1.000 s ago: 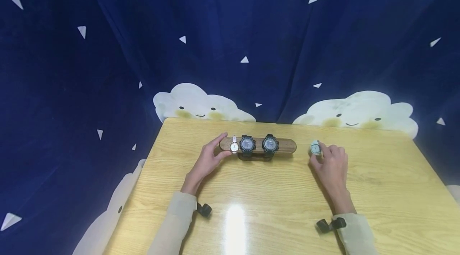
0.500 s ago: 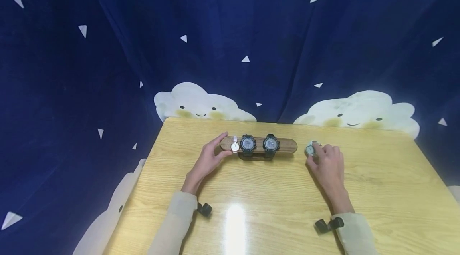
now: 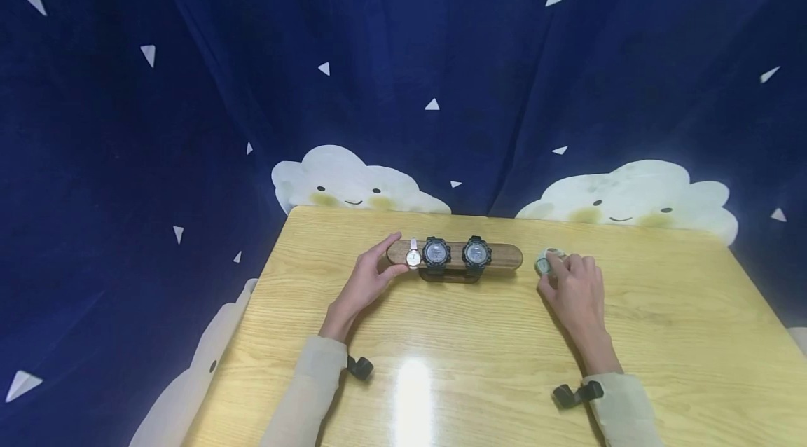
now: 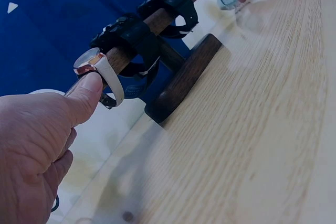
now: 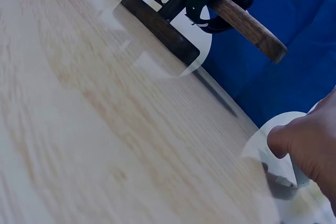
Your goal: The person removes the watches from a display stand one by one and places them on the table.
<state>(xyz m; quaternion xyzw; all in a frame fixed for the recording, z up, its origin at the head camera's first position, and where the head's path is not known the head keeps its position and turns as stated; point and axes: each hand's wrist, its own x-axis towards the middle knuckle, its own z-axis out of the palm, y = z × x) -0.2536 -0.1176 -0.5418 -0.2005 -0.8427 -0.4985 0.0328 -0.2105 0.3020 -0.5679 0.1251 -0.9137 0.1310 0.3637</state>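
Note:
A wooden watch stand (image 3: 504,256) carries a small white-strapped watch (image 3: 412,259) near its left end and two black watches, one (image 3: 436,252) close beside it and the other (image 3: 477,253) farther right. My left hand (image 3: 364,280) grips the stand's left end; in the left wrist view its thumb presses at the white watch. To the right of the stand, my right hand (image 3: 576,293) pinches a pale green watch (image 3: 543,265) between thumb and fingers, low at the tabletop. In the right wrist view that hand (image 5: 315,148) covers most of the green watch.
The light wooden table (image 3: 479,342) reaches back to a dark blue curtain (image 3: 391,83) printed with white clouds and triangles. The stand's dark base (image 4: 184,82) rests near the table's back edge. A gap lies between the stand's right end and the green watch.
My right hand has shifted slightly left and nearer to me, and the green watch has turned and come lower. The left hand keeps its grip on the stand.

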